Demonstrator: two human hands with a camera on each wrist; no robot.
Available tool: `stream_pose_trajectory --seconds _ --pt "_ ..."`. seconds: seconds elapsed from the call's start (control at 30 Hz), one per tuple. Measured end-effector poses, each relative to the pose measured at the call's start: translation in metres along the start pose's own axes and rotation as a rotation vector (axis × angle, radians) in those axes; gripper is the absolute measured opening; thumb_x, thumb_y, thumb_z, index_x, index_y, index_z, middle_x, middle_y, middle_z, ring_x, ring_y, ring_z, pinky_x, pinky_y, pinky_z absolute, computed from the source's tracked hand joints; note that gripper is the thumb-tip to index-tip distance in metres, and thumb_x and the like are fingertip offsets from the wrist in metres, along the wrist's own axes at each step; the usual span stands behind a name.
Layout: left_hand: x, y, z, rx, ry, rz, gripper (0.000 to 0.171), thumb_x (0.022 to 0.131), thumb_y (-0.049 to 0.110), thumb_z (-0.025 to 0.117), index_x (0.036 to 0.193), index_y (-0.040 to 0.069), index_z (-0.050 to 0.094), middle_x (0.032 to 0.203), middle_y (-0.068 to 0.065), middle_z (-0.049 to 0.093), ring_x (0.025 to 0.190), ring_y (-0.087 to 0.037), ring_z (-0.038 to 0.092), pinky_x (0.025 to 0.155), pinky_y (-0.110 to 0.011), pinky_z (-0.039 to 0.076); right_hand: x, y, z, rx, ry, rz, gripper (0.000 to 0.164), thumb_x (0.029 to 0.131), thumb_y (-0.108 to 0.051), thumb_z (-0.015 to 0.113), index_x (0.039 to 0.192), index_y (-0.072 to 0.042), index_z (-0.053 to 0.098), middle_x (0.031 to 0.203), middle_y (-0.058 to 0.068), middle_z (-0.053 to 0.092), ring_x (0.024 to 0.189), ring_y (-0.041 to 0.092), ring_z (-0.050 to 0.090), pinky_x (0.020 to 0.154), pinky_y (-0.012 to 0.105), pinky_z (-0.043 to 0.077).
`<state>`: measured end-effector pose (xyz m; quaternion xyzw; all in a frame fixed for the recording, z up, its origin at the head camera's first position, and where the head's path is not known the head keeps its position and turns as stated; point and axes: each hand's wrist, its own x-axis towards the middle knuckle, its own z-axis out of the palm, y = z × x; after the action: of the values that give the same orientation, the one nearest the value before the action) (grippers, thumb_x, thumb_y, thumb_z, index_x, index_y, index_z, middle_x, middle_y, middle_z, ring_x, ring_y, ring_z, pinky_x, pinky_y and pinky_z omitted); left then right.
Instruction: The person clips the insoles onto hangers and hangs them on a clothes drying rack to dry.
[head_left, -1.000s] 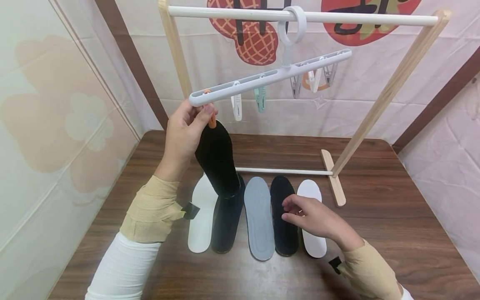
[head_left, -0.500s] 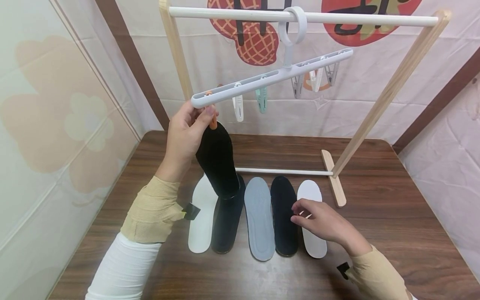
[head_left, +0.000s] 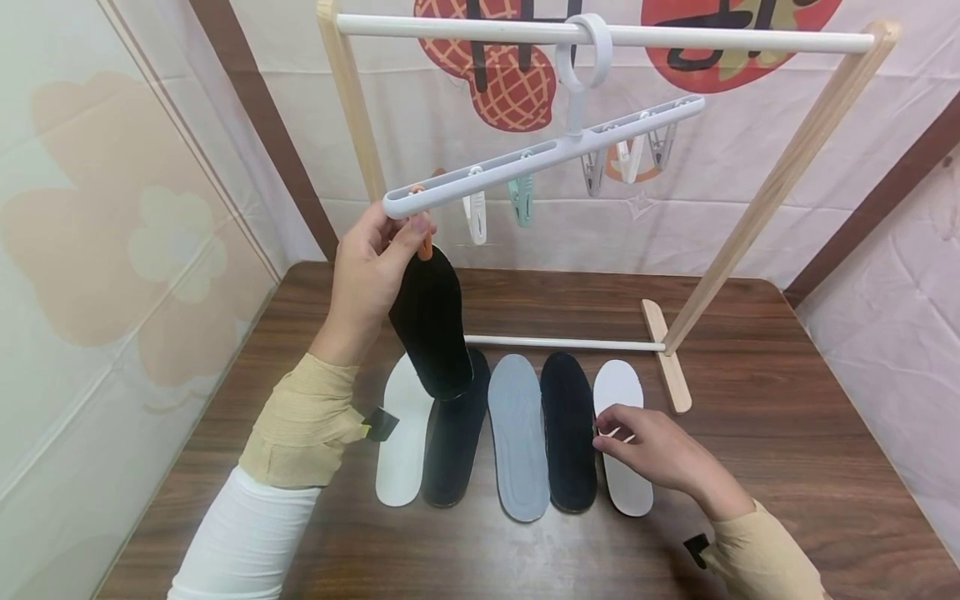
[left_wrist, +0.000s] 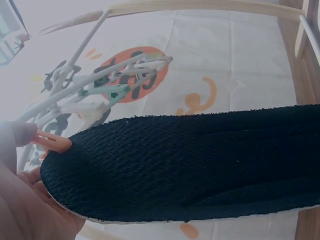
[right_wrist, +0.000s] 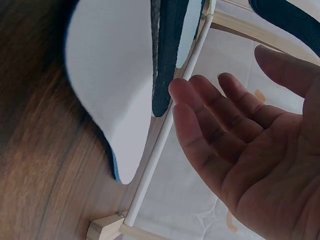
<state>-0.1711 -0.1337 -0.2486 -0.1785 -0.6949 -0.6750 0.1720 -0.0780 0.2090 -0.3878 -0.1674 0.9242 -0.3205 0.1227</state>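
Nearest the wearer, the right hand (head_left: 663, 454) hovers over the right-hand white insole (head_left: 619, 385), fingers loosely bent, thumb apart from them, holding nothing; the right wrist view shows a gap between hand and insole. Beside that insole on the wooden table (head_left: 525, 560), in order leftward, lie a black insole (head_left: 570, 442), a grey insole (head_left: 519, 442), a dark insole (head_left: 453, 454) and a left-hand white insole (head_left: 400, 458). Above the left end of this row hangs the raised black insole (head_left: 431, 325), toe end uppermost, slightly tilted and clear of the table. At its tip the left hand (head_left: 366, 262) pinches the orange clip (head_left: 426, 245) between thumb and fingers; in the left wrist view the clip's end overlaps the insole's edge, though how firmly it bites cannot be told. The step in hand is judged to be the fastening of this insole to the pale hanger (head_left: 558, 156); the next move would call for the clip to close squarely on the edge, then for the left hand to let go gently, lest the insole slip. Further along the hanger, the white clip (head_left: 475, 218) and teal clip (head_left: 521, 200) carry nothing. The hanger slopes from the rack (head_left: 780, 193), before a printed cloth (head_left: 705, 237).
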Motion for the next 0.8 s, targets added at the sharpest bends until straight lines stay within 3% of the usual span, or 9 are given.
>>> stream_pose_trajectory --seconds 0.13,0.4,0.8 --pt "0.0 0.0 0.0 0.013 0.002 -0.008 0.038 0.1 0.016 0.064 0.136 0.005 0.059 0.077 -0.001 0.06 0.095 -0.024 0.061 0.098 -0.033 0.047 -0.001 0.004 0.0 -0.009 0.005 0.009 0.016 0.096 -0.026 0.07 0.104 -0.013 0.069 0.098 -0.006 0.072 0.09 0.013 0.069 0.079 0.038 0.055" --pt "0.001 -0.001 0.0 -0.04 0.008 0.001 0.037 0.099 0.012 0.064 0.135 0.001 0.059 0.082 0.0 0.062 0.081 -0.021 0.057 0.093 -0.03 0.046 -0.007 0.011 0.0 -0.035 0.013 0.049 0.019 0.095 -0.025 0.07 0.107 -0.01 0.069 0.102 0.0 0.072 0.09 0.017 0.07 0.077 0.038 0.055" --pt "0.002 0.0 -0.002 -0.02 0.008 -0.011 0.037 0.1 0.016 0.064 0.134 0.004 0.06 0.086 -0.002 0.061 0.083 -0.023 0.057 0.091 -0.032 0.045 -0.015 0.022 -0.001 -0.05 0.051 0.099 0.018 0.095 -0.026 0.071 0.105 -0.011 0.069 0.1 0.002 0.073 0.089 0.018 0.071 0.076 0.04 0.054"
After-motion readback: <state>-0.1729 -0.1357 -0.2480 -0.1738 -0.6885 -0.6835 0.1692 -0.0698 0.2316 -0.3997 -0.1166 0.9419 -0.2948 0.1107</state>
